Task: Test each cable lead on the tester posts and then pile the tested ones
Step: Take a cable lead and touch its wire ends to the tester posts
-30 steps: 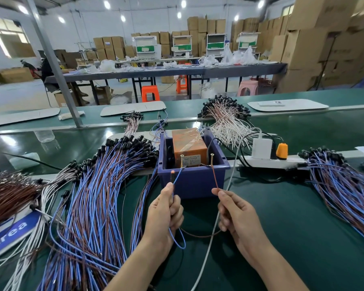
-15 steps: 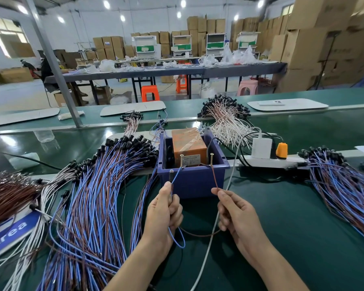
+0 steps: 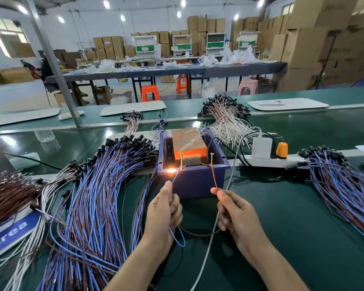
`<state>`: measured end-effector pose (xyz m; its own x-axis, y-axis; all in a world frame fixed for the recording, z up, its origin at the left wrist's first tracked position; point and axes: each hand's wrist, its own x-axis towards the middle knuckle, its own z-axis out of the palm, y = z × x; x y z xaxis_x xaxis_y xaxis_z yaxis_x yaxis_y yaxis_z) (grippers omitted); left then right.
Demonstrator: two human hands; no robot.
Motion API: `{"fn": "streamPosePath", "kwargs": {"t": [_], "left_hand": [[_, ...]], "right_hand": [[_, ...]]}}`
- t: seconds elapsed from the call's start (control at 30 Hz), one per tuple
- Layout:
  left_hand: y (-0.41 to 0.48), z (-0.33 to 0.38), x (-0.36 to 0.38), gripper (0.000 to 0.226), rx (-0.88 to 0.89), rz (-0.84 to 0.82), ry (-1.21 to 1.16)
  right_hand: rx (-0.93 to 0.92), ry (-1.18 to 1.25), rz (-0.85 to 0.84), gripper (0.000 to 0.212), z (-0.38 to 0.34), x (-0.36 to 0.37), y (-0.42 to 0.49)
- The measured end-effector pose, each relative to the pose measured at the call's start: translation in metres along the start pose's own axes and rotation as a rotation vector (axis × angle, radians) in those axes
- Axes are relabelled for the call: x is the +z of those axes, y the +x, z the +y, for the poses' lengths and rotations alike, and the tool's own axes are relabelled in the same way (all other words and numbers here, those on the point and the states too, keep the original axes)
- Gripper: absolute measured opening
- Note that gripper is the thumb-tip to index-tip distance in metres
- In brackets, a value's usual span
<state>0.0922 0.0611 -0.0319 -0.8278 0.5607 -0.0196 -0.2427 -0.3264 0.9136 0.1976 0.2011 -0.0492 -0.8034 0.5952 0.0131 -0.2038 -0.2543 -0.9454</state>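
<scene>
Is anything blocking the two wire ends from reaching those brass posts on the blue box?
Nothing visible does. The blue wire touches the left post, and the brown wire reaches the right post.

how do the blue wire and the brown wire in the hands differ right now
The blue wire is pinched by the left hand and reaches the left post; the brown wire is pinched by the right hand and reaches the right post. A small light glows beside the blue wire's tip, none by the brown wire's. Both rise to the front rim of the box.
</scene>
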Motion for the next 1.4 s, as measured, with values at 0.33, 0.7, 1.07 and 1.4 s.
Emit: {"fn": "streamPosePath", "kwargs": {"t": [0.33, 0.7, 1.07, 1.4], "left_hand": [[-0.001, 0.001, -0.001, 0.054, 0.001, -0.002, 0.022], [-0.018, -0.001, 0.008, 0.054, 0.19, -0.15, 0.304], [-0.03, -0.007, 0.019, 0.028, 0.279, -0.349, 0.437], [-0.019, -0.019, 0.014, 0.021, 0.249, -0.261, 0.547]], "right_hand": [[0.007, 0.001, -0.003, 0.019, -0.003, 0.002, -0.002], [-0.003, -0.013, -0.057, 0.026, -0.006, 0.005, -0.006], [0.008, -0.119, -0.154, 0.034, -0.006, 0.005, -0.011], [0.018, -0.058, -0.13, 0.04, -0.003, 0.003, -0.011]]}}
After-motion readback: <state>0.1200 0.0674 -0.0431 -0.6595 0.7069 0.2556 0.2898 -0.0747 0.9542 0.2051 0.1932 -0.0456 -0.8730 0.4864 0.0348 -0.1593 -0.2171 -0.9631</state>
